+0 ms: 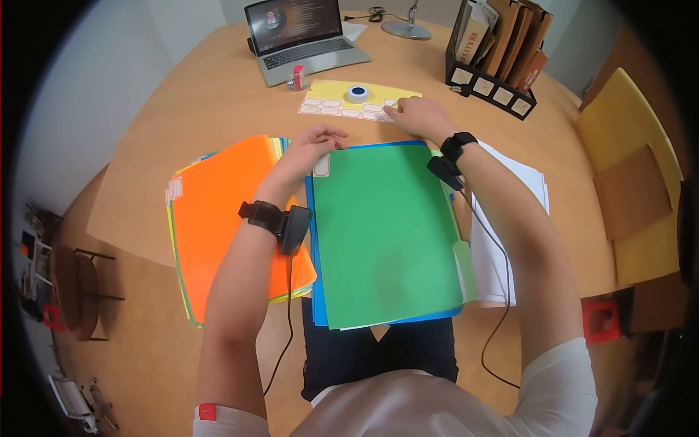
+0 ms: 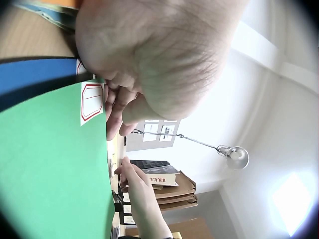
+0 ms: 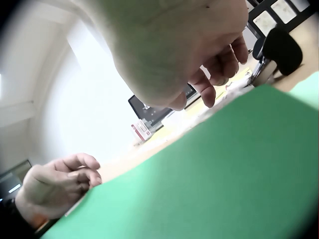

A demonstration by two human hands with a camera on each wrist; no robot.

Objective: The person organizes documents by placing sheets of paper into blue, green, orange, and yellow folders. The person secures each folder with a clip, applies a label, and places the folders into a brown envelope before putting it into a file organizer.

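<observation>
A green file folder (image 1: 389,233) lies on blue folders, with a red-bordered white label (image 2: 92,102) at its upper left corner. My left hand (image 1: 313,149) is by that corner, fingers loosely bent at the folder's top edge. Beyond the folder lies a sheet of red-bordered labels (image 1: 342,109) over a yellow sheet (image 1: 331,89). My right hand (image 1: 422,118) reaches to the label sheet's right end, its fingertips right at the labels. The right wrist view shows its fingers (image 3: 207,94) bent down and apart. A white round object with a dark centre (image 1: 357,93) sits on the yellow sheet.
Orange-topped folders (image 1: 233,218) are stacked at left, white papers (image 1: 502,240) at right. Farther back stand a laptop (image 1: 306,47), a small red-and-clear item (image 1: 298,79), a lamp base (image 1: 406,30) and a black file holder (image 1: 502,95). A yellow chair (image 1: 633,146) is at right.
</observation>
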